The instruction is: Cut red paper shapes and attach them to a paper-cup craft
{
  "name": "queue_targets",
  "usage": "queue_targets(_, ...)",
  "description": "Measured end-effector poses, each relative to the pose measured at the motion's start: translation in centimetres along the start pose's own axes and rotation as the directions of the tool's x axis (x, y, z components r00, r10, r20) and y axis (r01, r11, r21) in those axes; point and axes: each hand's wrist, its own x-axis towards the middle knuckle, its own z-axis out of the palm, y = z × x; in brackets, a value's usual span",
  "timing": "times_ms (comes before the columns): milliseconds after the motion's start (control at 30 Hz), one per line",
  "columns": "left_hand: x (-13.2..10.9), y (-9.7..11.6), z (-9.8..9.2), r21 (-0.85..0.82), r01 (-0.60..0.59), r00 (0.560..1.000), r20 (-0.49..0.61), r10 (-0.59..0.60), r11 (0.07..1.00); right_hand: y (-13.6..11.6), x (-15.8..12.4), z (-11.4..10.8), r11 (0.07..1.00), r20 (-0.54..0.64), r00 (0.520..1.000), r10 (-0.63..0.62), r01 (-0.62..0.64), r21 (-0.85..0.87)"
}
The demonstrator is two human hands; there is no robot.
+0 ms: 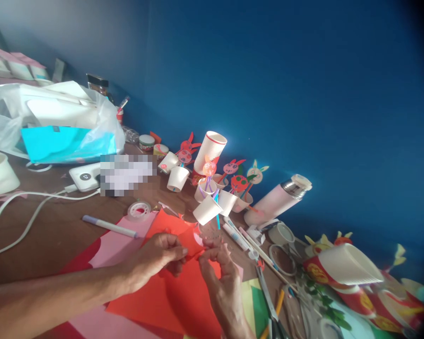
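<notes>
My left hand (162, 256) pinches a small piece of red paper (190, 241) between thumb and fingers. Thumb and fingertips of my right hand (223, 278) come together at the right edge of the same piece; what exactly lies between them is hard to make out. Under both hands spreads a larger red paper sheet (141, 306), on top of pink paper (109, 249). Just beyond the hands, a white paper cup (207, 210) lies tilted with a blue straw (218, 221) by it. Scissors (266, 294) rest right of my right hand.
A capped marker (109, 226) and a tape roll (139, 210) lie to the left. Paper cups with animal-face cutouts (233, 167) stand near the blue wall. A pink thermos (272, 202) leans right of them. White cables (28, 202) cross the table's left side, near a stuffed plastic bag (7, 113).
</notes>
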Motion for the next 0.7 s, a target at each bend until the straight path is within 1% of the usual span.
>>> queue_targets(100,-0.2,0.3,0.3,-0.030,0.024,1.000,0.003,-0.024,0.999,-0.1,0.0,0.2,1.000,0.012,1.000,0.006,-0.006,-0.021)
queue_targets(167,-0.4,0.5,0.4,-0.039,0.041,0.999,0.014,-0.040,0.998,-0.4,0.1,0.2,1.000,0.017,1.000,-0.015,0.015,-0.026)
queue_targets(300,-0.6,0.6,0.4,-0.040,0.011,0.998,0.064,-0.008,0.999,-0.8,0.1,0.3,0.996,-0.002,0.997,-0.072,0.072,-0.051)
queue_targets(400,-0.6,0.3,0.3,-0.048,-0.015,0.995,0.094,0.020,0.999,-1.0,0.0,0.3,0.996,-0.014,0.997,-0.082,0.081,-0.049)
queue_targets(500,-0.5,0.2,0.2,-0.068,-0.030,0.992,0.122,0.038,0.997,-1.1,0.0,0.3,0.997,-0.012,0.998,-0.060,0.059,-0.039)
queue_targets(700,-0.6,0.4,0.3,-0.047,-0.035,0.992,0.119,0.041,0.998,-1.5,0.0,0.5,1.000,0.025,1.000,0.014,-0.014,0.014)
